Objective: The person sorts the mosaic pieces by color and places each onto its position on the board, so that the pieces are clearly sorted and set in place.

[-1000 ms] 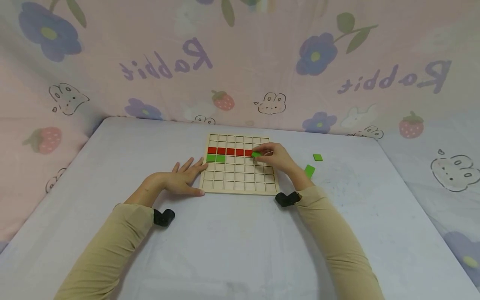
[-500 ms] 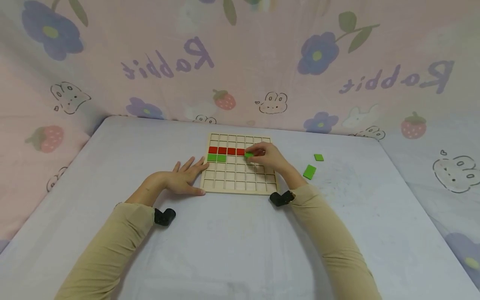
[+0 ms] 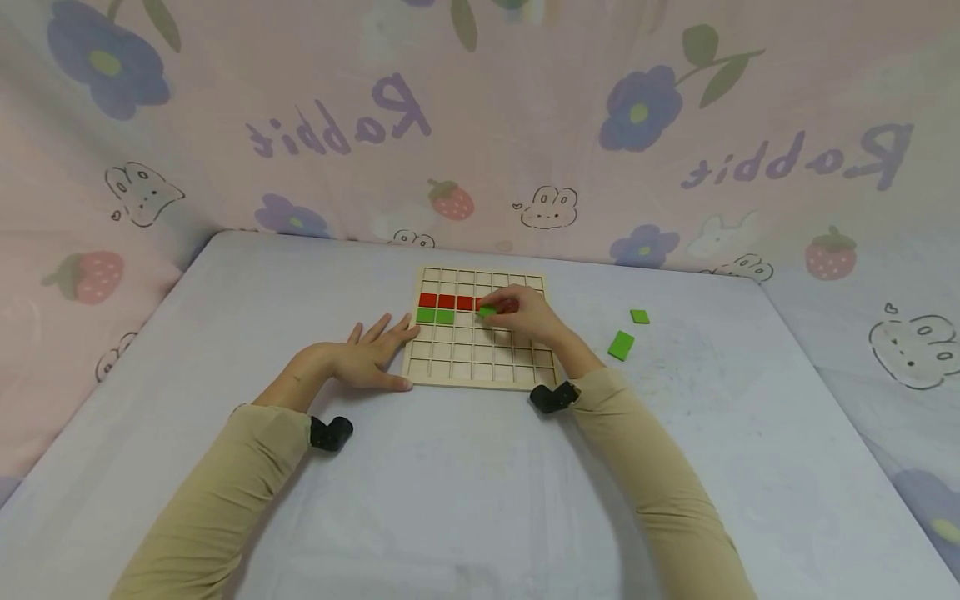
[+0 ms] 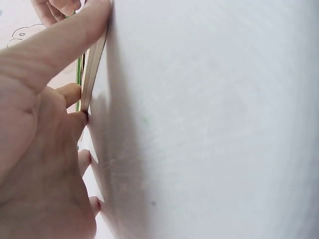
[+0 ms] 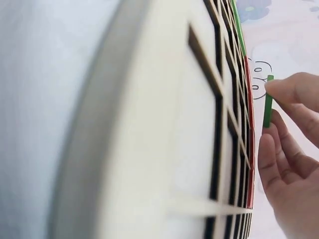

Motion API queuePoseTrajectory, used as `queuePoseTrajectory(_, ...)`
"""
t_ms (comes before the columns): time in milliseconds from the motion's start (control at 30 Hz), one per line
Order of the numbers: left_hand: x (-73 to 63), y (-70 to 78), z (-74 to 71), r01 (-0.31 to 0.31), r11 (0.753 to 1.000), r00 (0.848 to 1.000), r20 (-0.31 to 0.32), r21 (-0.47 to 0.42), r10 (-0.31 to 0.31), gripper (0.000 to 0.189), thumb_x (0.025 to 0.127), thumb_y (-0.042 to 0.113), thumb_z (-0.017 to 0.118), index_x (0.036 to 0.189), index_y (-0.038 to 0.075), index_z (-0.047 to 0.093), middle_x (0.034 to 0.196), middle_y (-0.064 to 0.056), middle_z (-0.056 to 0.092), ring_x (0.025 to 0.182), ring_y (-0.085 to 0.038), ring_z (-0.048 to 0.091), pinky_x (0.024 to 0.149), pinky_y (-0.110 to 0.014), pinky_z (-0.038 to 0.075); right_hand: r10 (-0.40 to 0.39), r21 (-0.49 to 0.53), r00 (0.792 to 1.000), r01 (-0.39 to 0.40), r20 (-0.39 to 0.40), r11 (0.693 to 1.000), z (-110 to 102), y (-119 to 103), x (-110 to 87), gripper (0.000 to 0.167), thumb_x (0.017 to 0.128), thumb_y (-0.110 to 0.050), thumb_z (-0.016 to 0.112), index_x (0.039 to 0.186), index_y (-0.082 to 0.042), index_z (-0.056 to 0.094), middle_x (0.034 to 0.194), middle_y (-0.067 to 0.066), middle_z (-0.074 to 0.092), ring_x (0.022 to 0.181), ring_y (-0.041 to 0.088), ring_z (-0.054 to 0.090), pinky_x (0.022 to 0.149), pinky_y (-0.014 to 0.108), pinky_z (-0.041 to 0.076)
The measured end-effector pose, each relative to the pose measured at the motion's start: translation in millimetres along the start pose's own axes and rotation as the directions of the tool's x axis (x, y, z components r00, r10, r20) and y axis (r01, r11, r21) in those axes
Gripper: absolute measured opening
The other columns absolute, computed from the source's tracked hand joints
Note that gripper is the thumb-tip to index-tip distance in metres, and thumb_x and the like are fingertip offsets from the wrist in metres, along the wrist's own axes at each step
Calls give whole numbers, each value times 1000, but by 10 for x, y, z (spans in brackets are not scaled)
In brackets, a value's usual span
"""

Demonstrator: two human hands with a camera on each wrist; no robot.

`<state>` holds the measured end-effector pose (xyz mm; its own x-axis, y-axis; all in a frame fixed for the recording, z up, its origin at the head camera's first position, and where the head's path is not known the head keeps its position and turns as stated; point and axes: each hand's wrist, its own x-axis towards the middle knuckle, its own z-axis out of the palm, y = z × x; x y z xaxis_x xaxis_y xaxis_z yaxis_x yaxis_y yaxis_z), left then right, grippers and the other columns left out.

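Note:
A wooden grid board [image 3: 480, 386] lies on the white-covered table. Red square tiles [image 3: 446, 301] line one of its upper rows, partly covered by my right hand [image 3: 528, 315]. Two green tiles [image 3: 435, 316] sit side by side in the row below, at the left end. Between thumb and fingers my right hand pinches another green tile [image 5: 268, 102], which in the right wrist view is held edge-on just above the board. My left hand [image 3: 367, 358] rests spread at the board's left edge, its thumb [image 4: 94, 22] and fingertips against the frame.
Two loose green tiles lie on the table right of the board, a nearer one [image 3: 621, 345] and a farther one [image 3: 640, 317]. Behind the table [image 3: 450, 500] hangs a pink cloth [image 3: 480, 125] printed with rabbits and flowers. Each sleeve cuff carries a black wrist camera [image 3: 331, 433].
My right hand has moved left across the board with the green tile, from the right end of the red row toward the green pair. My left hand stays in place.

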<state>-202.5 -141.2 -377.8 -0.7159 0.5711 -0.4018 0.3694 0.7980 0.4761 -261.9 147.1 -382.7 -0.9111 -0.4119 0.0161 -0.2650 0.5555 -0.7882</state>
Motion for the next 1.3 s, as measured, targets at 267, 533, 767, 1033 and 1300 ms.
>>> queuePoseTrajectory(267,-9,11,3,-3,1000,1000,7,3,3,93,93,47,58,155,14,-3,160,-11,-20,144,-34,-24,110,-61,-17,-16,-40,1000,17,25,999,86,-23,35,27,86,-8,70,113,-5,69,107,11,66,95,22,60,84,31,49)
queuePoseTrajectory(533,13,-3,21,-25,1000,1000,6,-5,25,93,93,46,57,155,13,-3,159,-11,-20,144,-35,-25,110,-62,-17,-13,-101,999,18,46,995,137,-71,56,27,87,-10,69,113,-8,70,110,9,66,98,22,62,88,35,49)
queuePoseTrajectory(767,7,-11,18,-25,1000,1000,2,9,25,93,93,46,58,155,12,-3,160,-11,-19,144,-35,-24,110,-63,-17,-28,-98,998,33,52,995,140,-67,61,28,86,-12,70,114,-8,70,110,9,65,98,22,61,88,35,49)
queuePoseTrajectory(1033,1,-13,11,-20,1000,1000,1,8,20,93,93,46,58,155,12,-3,160,-12,-19,144,-35,-24,110,-63,-17,4,-64,1000,-2,24,998,107,-70,9,29,85,-11,69,114,-6,69,113,10,65,101,24,61,91,36,49)
queuePoseTrajectory(1300,2,-2,1,-15,1000,1000,-4,8,15,93,93,45,58,155,13,-2,160,-12,-18,144,-35,-23,110,-63,-16,14,-63,999,-12,33,998,112,-72,36,27,86,-11,70,111,-4,70,106,11,66,93,22,60,82,31,49)
